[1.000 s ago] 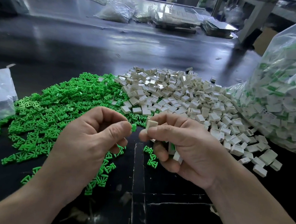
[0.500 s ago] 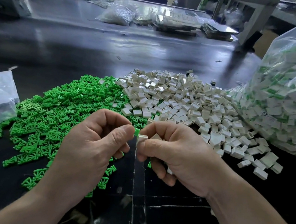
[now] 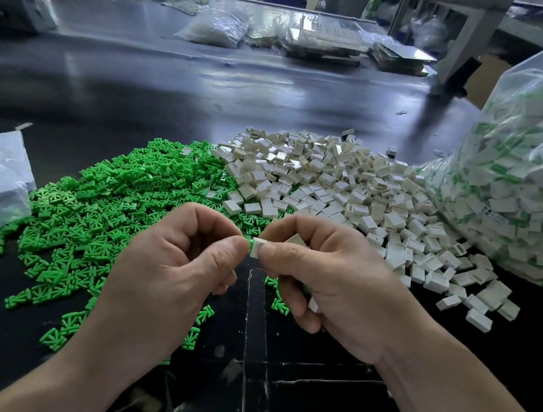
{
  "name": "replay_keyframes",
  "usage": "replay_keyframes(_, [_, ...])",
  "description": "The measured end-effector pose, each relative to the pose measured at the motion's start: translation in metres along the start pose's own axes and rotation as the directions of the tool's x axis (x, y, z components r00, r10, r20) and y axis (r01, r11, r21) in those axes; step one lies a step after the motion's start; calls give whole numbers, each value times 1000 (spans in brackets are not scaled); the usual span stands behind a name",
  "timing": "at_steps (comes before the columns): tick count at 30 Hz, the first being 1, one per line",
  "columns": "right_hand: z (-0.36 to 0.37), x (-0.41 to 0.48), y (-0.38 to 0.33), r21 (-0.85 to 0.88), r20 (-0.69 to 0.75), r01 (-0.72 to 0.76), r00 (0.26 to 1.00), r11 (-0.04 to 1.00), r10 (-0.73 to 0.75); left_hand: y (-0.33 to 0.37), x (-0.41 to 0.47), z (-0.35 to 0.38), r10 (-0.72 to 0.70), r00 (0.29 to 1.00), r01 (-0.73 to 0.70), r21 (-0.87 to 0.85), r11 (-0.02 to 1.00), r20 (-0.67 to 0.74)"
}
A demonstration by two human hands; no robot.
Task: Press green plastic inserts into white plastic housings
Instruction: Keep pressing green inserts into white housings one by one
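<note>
Left hand (image 3: 173, 262) pinching insert (image 3: 250, 246), right hand (image 3: 332, 283) housing (image 3: 258, 247), seemingly touching

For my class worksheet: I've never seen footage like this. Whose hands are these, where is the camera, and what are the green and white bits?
No machine here: a person works bare-handed, filmed by a wide-angle camera worn on the head, looking down. On the black table lie a pile of green inserts and a pile of white housings; a clear bag at right holds white-and-green pieces. The left hand pinches one green insert against the white housing that the right hand pinches.
</note>
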State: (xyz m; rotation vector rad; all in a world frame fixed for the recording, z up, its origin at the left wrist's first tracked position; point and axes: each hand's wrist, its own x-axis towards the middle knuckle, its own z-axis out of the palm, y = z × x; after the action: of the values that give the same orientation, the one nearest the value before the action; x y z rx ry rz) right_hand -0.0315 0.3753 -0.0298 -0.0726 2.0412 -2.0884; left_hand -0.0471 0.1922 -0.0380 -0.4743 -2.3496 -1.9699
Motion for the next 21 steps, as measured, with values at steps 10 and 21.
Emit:
replay_keyframes(10, [6, -3, -3, 146, 44, -9, 999, 989, 3, -4, 4, -5, -104, 982, 164, -429, 888, 160])
replay_keyframes(21, [6, -5, -5, 188, 147, -64, 988, 980, 37, -2, 7, -5, -156, 851, 486, -641, 594, 501])
